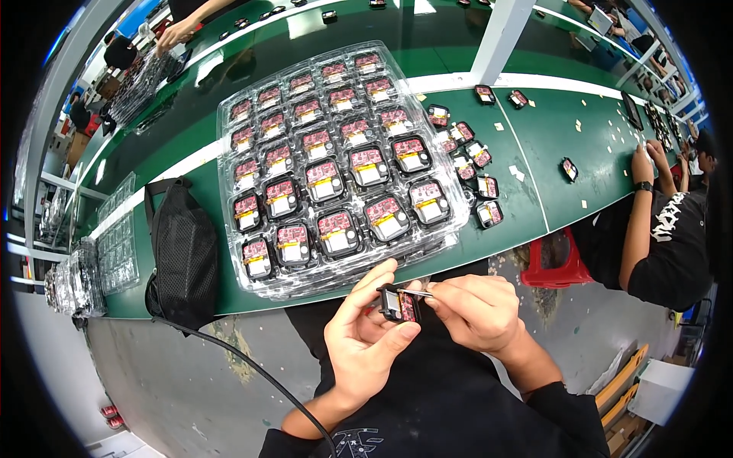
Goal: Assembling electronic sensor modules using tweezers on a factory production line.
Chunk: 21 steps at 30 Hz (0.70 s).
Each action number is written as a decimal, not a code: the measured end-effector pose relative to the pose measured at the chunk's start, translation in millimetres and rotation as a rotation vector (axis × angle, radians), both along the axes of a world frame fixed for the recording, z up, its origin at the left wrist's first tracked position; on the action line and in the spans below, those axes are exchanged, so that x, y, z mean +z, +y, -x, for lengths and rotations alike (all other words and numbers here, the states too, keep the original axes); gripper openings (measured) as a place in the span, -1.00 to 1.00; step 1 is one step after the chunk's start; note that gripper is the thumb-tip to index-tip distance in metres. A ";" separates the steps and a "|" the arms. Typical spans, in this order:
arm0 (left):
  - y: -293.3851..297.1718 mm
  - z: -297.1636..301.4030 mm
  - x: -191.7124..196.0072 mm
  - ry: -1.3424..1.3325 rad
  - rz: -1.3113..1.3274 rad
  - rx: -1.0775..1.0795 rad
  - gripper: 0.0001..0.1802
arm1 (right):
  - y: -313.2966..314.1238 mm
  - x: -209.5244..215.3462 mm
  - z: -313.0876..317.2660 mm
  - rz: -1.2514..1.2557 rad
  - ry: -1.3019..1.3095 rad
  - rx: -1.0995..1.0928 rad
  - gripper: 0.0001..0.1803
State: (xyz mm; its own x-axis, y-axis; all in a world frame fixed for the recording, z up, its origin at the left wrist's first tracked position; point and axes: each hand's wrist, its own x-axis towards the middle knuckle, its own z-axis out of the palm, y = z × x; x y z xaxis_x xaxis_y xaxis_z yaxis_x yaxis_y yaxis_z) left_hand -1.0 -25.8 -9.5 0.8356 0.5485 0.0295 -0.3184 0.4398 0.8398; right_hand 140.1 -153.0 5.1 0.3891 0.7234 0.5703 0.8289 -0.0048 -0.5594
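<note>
In front of my chest, my left hand (365, 334) is closed around a small black device housing (391, 304). Its open side shows a red circuit board with a pale, yellow-edged part. My right hand (479, 311) pinches a thin metal tool (414, 291), perhaps tweezers. The tool's tip reaches the upper edge of the housing; whether it grips anything there is too small to tell. Just beyond my hands, a clear plastic tray (458, 243) holds rows of similar housings with red boards, on a stack of such trays.
Several loose housings (489, 214) lie right of the tray on the green table (527, 217), among small pale scraps. A black mesh bag (183, 256) sits at left, with a black cable (256, 368) near my left arm. At right, a co-worker (649, 221) sits near a red stool (553, 261).
</note>
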 end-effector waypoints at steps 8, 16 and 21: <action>-3.9 -0.8 -0.8 -0.011 0.005 0.024 -0.33 | 4.1 -3.6 13.9 0.006 0.032 -0.066 -0.75; -1.4 -0.1 4.3 0.052 0.025 0.060 -0.32 | 3.4 4.2 2.5 0.090 0.025 0.001 -0.74; 17.3 8.4 16.2 -0.045 -0.121 0.131 -0.30 | -4.6 1.6 -22.4 -0.042 0.156 -0.195 -0.83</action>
State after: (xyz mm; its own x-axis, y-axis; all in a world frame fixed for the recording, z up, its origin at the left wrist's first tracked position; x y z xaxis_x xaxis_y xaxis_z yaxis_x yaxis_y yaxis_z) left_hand -9.4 -8.5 6.7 0.7539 0.6424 0.1378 -0.4049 0.2891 0.8674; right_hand 162.5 -157.7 6.7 0.6045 0.6027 0.5208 0.7184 -0.1301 -0.6834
